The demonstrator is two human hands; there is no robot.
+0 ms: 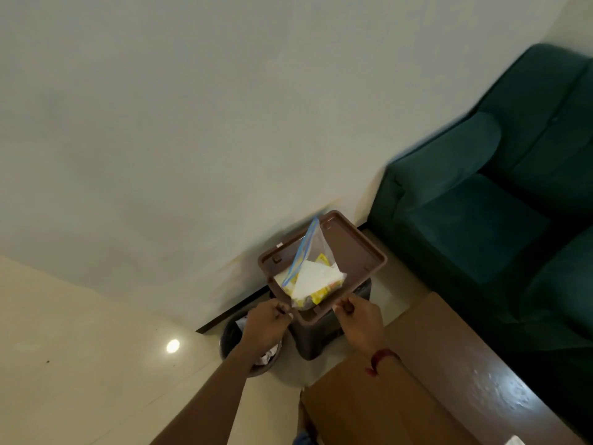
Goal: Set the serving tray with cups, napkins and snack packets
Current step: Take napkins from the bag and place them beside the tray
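A brown plastic serving tray (356, 252) is held up in the air, tilted, in front of a pale wall. My left hand (266, 322) grips its near left edge and my right hand (361, 319) grips its near right edge. On the tray lies a clear zip bag (313, 268) with a blue seal strip. Inside the bag I see white napkins (316, 277) and yellow snack packets (324, 292). No cups are in view.
Below the tray stands a dark brown box or stool (321, 335), and left of it a dark waste bin (237, 338) with crumpled paper. A wooden table (417, 380) fills the lower right. A green sofa (497, 203) stands at the right.
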